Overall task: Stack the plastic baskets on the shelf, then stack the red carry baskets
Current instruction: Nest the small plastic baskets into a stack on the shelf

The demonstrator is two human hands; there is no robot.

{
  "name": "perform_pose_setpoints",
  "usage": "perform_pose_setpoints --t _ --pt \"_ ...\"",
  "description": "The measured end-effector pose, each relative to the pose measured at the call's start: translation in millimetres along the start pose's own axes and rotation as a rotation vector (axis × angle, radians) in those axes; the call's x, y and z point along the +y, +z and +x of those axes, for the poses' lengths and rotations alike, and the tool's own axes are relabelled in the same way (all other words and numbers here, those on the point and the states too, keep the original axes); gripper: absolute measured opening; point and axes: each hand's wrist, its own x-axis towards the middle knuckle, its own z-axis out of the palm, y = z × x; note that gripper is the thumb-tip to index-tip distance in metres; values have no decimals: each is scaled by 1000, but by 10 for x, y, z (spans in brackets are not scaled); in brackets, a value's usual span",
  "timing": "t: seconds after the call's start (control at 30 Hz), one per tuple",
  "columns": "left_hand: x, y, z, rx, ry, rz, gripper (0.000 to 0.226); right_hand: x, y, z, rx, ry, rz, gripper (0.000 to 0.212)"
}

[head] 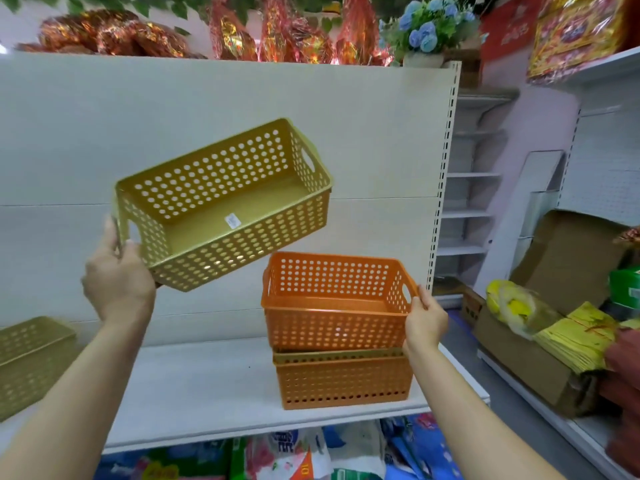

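Left hand (117,285) gripping yellow basket (225,206) by short end, grip pinching rim, holding it tilted in air at 10 o'clock from orange stack. Right hand (424,322) pinching handle of top orange basket (332,306), which is sitting skewed in lower orange basket (343,382) on shelf (207,386). Second yellow basket (31,362) resting on shelf at 9 o'clock, well apart.
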Motion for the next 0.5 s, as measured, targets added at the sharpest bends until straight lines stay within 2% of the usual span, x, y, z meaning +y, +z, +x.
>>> perform_pose_setpoints --t 0.13,0.23,0.4,0.5 --pt "269 268 -367 -57 -35 56 58 58 19 68 5 60 -72 34" --pt "317 457 -432 -129 -13 194 51 -3 4 42 40 78 -133 34" --pt "415 702 -484 -220 31 276 49 -119 -39 -36 16 -29 -287 34" --pt "406 829 -530 -264 43 296 49 -30 -46 -152 -18 -32 -395 33"
